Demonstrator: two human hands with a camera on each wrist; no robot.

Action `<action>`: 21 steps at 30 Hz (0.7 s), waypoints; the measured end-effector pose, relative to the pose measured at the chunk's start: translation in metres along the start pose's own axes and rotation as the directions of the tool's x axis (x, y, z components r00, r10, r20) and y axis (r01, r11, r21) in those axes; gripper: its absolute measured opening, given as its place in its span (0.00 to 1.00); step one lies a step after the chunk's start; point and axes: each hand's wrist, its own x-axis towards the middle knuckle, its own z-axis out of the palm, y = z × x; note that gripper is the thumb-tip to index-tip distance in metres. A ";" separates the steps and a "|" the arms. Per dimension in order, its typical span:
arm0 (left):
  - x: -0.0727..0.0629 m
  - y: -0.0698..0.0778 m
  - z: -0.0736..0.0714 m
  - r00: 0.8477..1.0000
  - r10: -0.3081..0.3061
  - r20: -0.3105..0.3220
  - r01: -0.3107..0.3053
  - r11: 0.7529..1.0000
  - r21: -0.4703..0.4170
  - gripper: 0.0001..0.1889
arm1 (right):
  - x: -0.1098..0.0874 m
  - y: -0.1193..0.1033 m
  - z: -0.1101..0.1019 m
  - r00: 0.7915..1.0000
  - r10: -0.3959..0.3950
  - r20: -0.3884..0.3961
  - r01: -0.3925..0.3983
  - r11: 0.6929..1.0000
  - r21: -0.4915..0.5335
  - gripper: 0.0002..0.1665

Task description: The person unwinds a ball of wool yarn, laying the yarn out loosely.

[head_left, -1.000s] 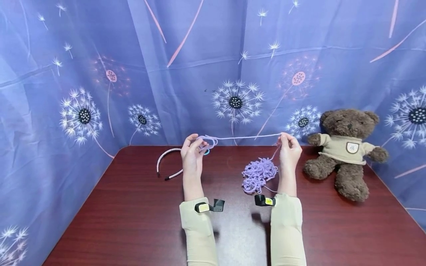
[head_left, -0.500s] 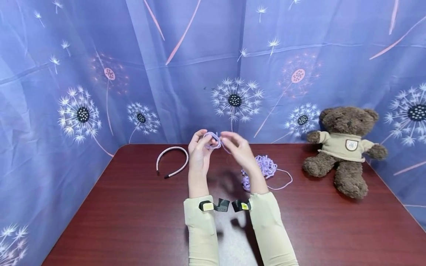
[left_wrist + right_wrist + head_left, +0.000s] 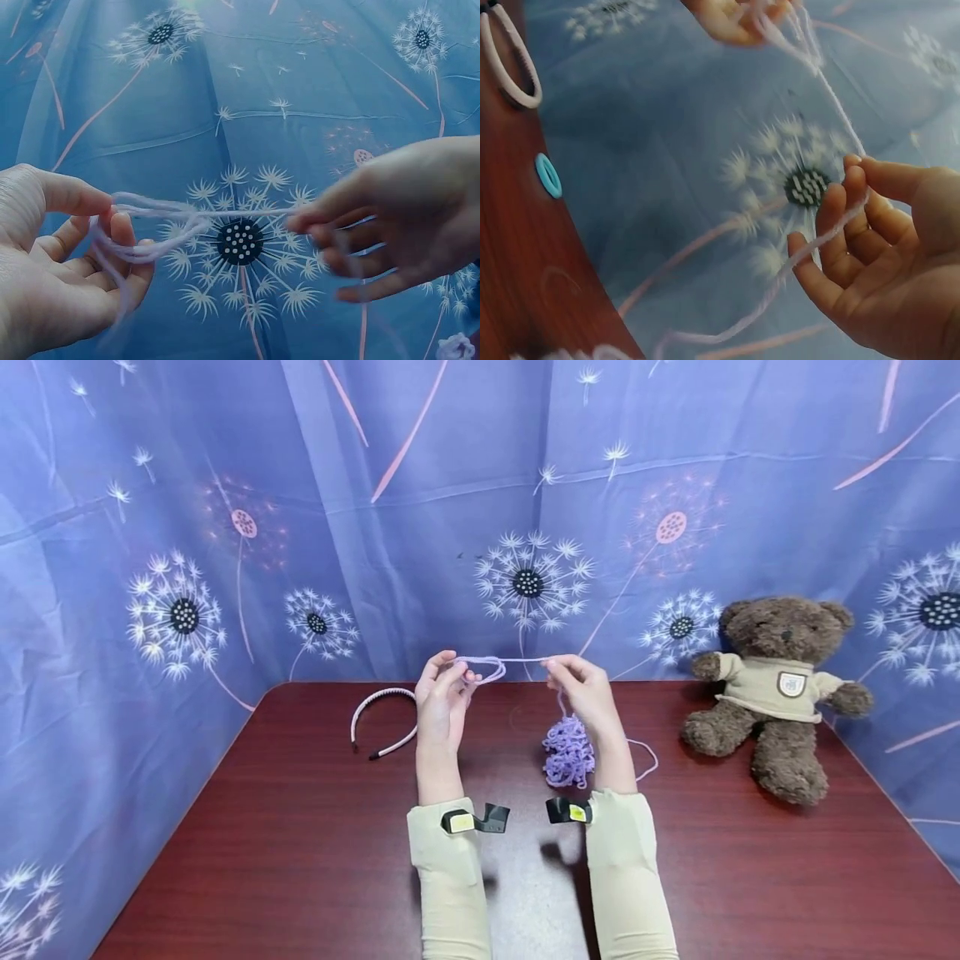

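Observation:
My left hand pinches a small bundle of looped purple yarn between thumb and fingers, above the back of the table. From the loops a strand runs taut to my right hand, whose thumb and index fingertip pinch it. Past that pinch, the yarn tail hangs across the right fingers in the right wrist view. It leads down to a loose heap of purple yarn on the table, partly covered by my right wrist in the head view.
A white headband lies left of my left hand, and a turquoise ring sits near the table's back edge. At the right, a brown teddy bear in a beige sweater leans against the blue dandelion curtain. The table is dark red wood.
My right hand came in to the loops at my left hand, then drew back rightward, stretching the strand again. The hands are closer than a second ago; a yarn loop now lies right of the heap.

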 end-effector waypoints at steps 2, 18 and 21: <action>0.000 0.002 -0.002 1.000 0.007 -0.013 -0.007 1.000 -0.008 0.14 | 0.002 0.002 -0.007 0.998 0.003 -0.055 -0.001 0.999 0.050 0.05; 0.002 0.005 -0.013 0.999 0.023 -0.049 -0.023 1.000 0.004 0.13 | 0.005 0.009 -0.048 0.930 0.017 -0.366 0.093 0.955 0.280 0.14; 0.002 0.008 -0.013 0.998 0.025 -0.058 -0.025 1.000 0.001 0.13 | 0.006 0.010 -0.055 0.917 0.016 -0.398 0.111 0.949 0.294 0.14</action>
